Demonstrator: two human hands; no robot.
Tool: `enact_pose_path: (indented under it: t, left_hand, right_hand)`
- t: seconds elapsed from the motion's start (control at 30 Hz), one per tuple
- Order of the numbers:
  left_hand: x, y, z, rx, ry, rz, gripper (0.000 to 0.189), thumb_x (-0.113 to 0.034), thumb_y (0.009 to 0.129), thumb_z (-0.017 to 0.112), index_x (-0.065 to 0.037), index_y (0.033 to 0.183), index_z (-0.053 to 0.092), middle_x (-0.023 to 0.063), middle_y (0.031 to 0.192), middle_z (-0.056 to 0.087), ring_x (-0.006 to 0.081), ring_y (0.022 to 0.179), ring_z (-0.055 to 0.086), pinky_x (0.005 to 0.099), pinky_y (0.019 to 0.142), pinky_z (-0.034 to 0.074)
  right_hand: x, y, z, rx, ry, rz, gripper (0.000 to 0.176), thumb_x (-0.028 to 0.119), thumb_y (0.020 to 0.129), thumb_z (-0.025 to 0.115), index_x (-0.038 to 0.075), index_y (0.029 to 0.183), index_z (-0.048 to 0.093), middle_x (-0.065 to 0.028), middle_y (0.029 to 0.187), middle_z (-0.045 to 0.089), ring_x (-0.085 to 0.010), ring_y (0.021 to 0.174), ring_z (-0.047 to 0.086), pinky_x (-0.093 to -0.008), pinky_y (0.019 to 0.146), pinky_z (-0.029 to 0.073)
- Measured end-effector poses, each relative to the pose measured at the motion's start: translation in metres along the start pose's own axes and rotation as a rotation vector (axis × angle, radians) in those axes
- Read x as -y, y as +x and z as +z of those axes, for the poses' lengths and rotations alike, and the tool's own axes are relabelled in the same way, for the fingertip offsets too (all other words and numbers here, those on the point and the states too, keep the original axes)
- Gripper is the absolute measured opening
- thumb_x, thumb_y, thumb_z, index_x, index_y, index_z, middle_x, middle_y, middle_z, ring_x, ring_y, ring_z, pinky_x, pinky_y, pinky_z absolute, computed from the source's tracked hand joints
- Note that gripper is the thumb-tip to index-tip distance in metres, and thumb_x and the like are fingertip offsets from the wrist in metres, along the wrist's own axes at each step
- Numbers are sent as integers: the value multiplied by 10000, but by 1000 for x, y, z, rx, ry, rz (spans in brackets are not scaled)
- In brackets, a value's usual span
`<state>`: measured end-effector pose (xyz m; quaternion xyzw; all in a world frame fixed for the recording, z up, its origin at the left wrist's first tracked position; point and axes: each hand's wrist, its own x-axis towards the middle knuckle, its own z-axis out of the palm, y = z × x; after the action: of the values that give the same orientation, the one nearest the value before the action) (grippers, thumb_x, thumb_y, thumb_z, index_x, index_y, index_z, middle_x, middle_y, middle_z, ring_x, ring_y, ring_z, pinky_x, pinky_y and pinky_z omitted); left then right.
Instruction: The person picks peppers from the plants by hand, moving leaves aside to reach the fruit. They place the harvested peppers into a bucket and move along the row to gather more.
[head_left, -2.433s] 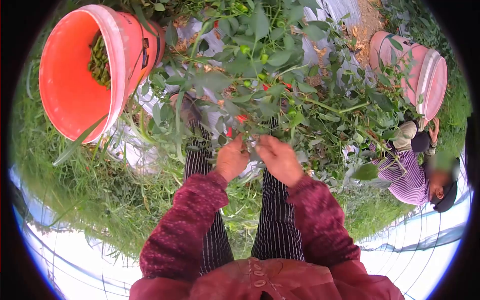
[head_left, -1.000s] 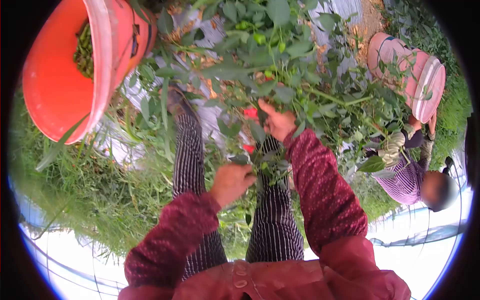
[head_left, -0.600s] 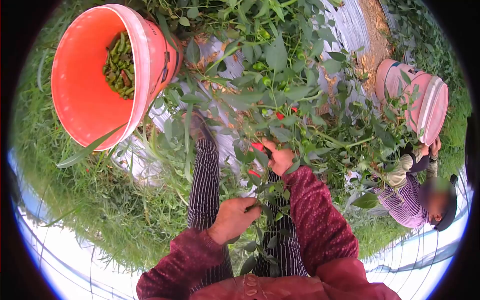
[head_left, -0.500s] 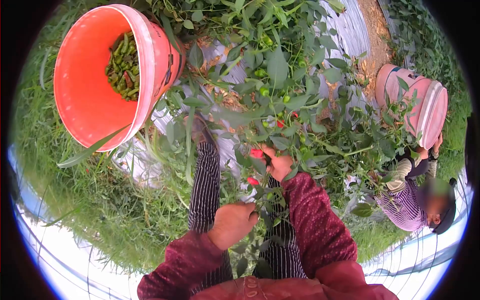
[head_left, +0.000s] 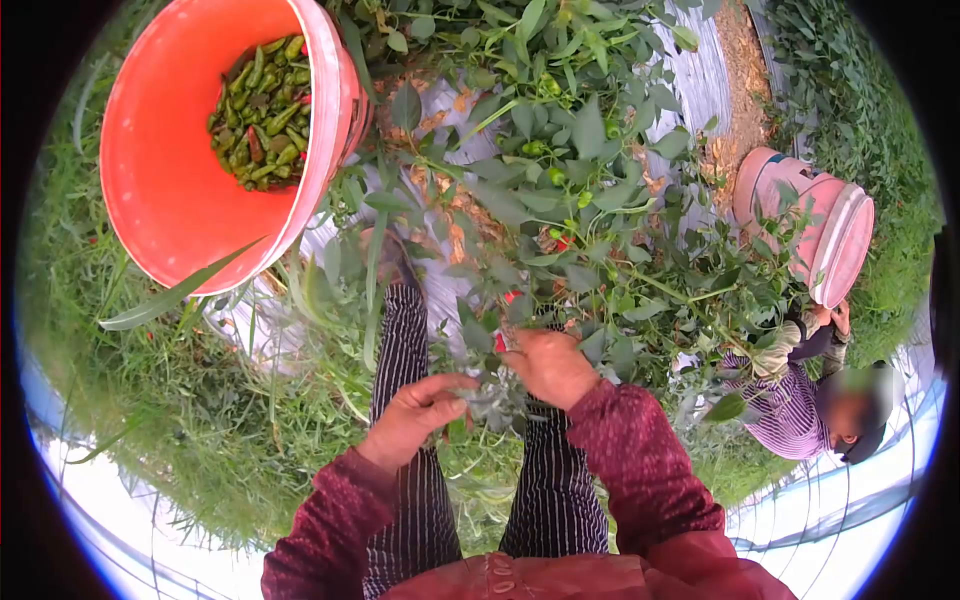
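Note:
My right hand (head_left: pixel 552 368) reaches into the pepper plant, its fingers closed at a red pepper (head_left: pixel 500 343); leaves partly cover the fingertips. Just above hangs another red pepper (head_left: pixel 513 297) among the leaves. To the left, my left hand (head_left: pixel 412 418) is held over my striped trouser leg, thumb and fingers apart, with nothing seen in it. Several green peppers (head_left: pixel 556 176) and a red one (head_left: pixel 565 243) show higher on the plant (head_left: pixel 590 130). The orange-red bucket (head_left: pixel 150 150) at upper left holds a heap of mostly green peppers (head_left: pixel 265 115).
A pink bucket (head_left: pixel 800 215) lies tilted at the right, with a person in a striped top (head_left: pixel 790 410) crouching by it. Pale plastic sheeting (head_left: pixel 700 75) runs along the ground between plant rows. Tall grass (head_left: pixel 230 400) grows at left, and a long blade crosses the bucket's rim.
My left hand has moved left and upward, its fingers opening. My right hand has come down to the lower red pepper. The view has shifted slightly, and more of the bucket's peppers show.

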<state>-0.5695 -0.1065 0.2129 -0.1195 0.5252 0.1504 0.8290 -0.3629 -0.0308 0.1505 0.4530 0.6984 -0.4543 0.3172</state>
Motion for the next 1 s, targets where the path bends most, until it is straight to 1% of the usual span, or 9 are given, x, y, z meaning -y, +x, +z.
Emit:
enact_pose_path:
  t: [0.07,0.13,0.17,0.27,0.53,0.63,0.83,0.93,1.0]
  left_hand:
    - [12,9,-9,96,-113,155,288,-80,878,587,-71,1166,577,7,836,639,90,754,617,210,607,439]
    - [18,13,-10,84,-144,118,285,-74,879,583,-61,1164,575,12,831,637,102,768,621,224,630,445]
    - [18,15,-10,70,-170,85,282,-68,880,579,-51,1161,573,17,825,636,113,782,625,239,652,451]
    - [6,15,-3,44,-159,99,268,-39,866,590,-29,1134,580,37,848,623,150,784,622,269,704,473]
    - [-16,24,-21,97,-151,259,151,-43,843,588,-10,989,609,93,844,654,212,789,650,331,711,516]
    - [-49,28,-27,110,-93,328,94,-41,818,600,-20,910,599,104,839,658,205,765,652,320,673,518]
    - [-103,79,-36,-155,232,400,113,-11,809,578,34,909,604,81,784,610,160,691,611,293,622,494]
    - [-102,123,-40,-297,610,406,142,-44,793,567,14,906,631,108,808,628,197,662,622,334,613,495]
    - [-91,149,-36,-427,1253,686,152,-124,805,574,-39,895,662,159,827,641,291,699,634,390,654,494]
  right_hand:
    - [33,3,-29,-180,572,-220,257,206,828,570,-20,951,572,-248,821,602,-388,792,609,-455,699,488]
    - [41,47,-20,-558,648,-110,269,189,847,545,22,1055,582,-217,872,634,-397,779,611,-451,689,484]
    - [34,77,-21,-412,555,117,273,169,838,537,10,1057,575,-224,886,637,-407,837,606,-441,730,482]
    - [23,132,3,-585,651,266,311,204,834,536,3,1065,583,-230,953,632,-420,924,566,-447,832,439]
    - [-10,160,35,-508,478,288,282,212,873,520,21,1074,576,-161,1084,617,-331,973,577,-408,840,454]
    - [-25,168,65,-532,1228,121,248,133,872,545,21,1092,571,-107,1042,633,-233,933,588,-360,822,463]
    - [-19,118,63,-308,1019,-43,315,80,812,627,21,1093,496,-115,1001,564,-224,934,573,-331,794,465]
    - [-26,114,66,-340,1009,-154,317,57,797,623,21,1085,496,-117,1024,572,-223,950,576,-328,799,468]
    - [-26,107,62,-334,984,-159,320,48,792,620,22,1085,496,-113,1027,571,-220,959,573,-329,809,466]
